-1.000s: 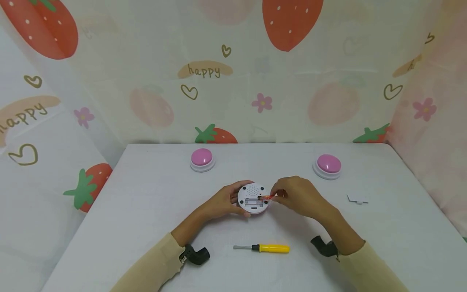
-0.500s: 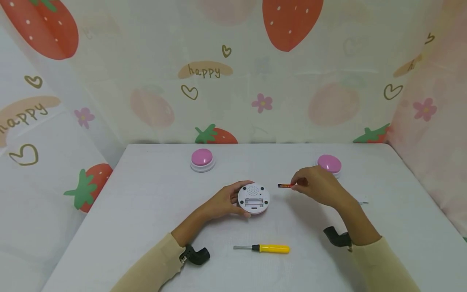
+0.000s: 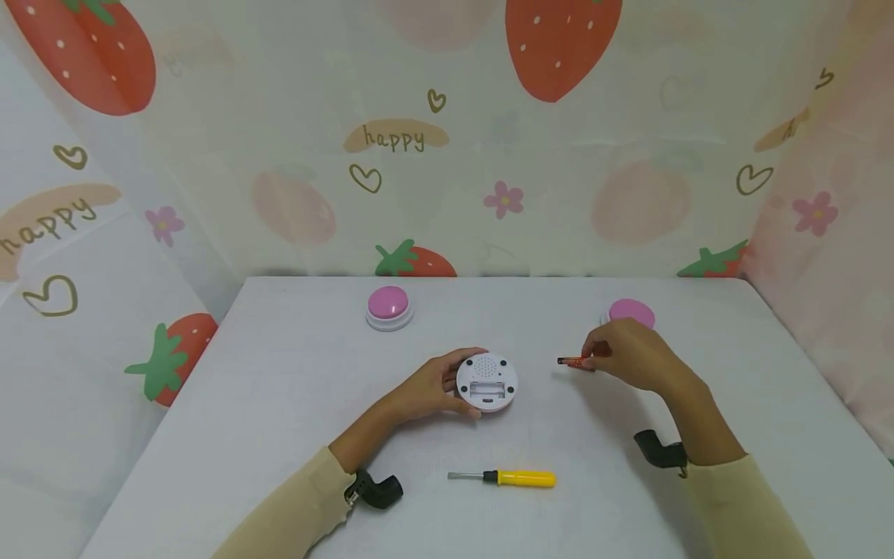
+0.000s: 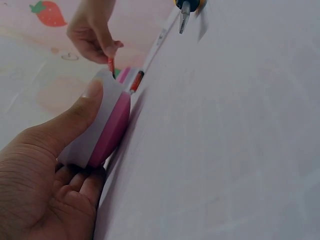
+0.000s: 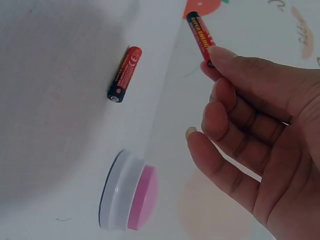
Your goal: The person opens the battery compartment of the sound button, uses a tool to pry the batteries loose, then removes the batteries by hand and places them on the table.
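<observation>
My left hand grips a round white and pink push-button, its underside facing up and the uncovered battery compartment showing no battery in it. In the left wrist view the thumb lies along its white base, with fingers curled below. Thumb and fingertips of my right hand pinch a red and black battery by one end, off to the right of the push-button. A second battery of the same kind lies on the table, seen in the right wrist view.
A yellow-handled screwdriver lies crosswise in front of the hands. Two more pink push-buttons stand toward the back, one at the left, the other partly behind the right hand. Patterned cloth hangs beyond the table's back edge.
My right hand has drawn the battery out of the compartment and carried it right. The forearm now covers the small white piece seen on the table. The left hand has stayed in place.
</observation>
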Available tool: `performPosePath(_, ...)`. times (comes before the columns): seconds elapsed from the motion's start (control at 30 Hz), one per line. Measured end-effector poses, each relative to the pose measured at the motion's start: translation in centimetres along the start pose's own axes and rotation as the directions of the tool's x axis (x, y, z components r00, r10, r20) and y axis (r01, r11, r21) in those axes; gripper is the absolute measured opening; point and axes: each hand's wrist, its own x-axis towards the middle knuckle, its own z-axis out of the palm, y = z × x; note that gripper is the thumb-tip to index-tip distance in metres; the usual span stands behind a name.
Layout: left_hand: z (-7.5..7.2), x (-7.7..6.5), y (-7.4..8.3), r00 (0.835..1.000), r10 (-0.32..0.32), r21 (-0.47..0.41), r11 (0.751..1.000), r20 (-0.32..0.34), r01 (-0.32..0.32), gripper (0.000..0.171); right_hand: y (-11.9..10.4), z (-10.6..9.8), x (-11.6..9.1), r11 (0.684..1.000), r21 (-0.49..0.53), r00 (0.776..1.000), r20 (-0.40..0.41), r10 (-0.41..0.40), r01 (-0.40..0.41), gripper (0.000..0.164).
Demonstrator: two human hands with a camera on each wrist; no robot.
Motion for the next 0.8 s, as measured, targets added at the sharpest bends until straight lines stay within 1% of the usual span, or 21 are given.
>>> performPosePath(0.27,0.00,0.02,-0.33,1.000,0.005,-0.008,1.000,0.009,-0.005,0.093,0.16,0.15,-0.18,0.999,-0.050,0.999,0.032,0.003,-0.001,0.006)
performPosePath(0.5,-0.05,0.00,-0.18,1.000,0.023,-0.006,1.000,0.011,-0.023,0.093,0.57,0.26,-0.06,0.997,-0.072,0.998,0.054,0.011,-0.007,0.007)
performPosePath(0.8,-0.06,0.05,-0.22,1.000,0.011,-0.004,1.000,0.010,-0.011,0.092,0.80,0.60,0.21,0.992,-0.119,0.996,0.077,0.049,-0.040,0.007)
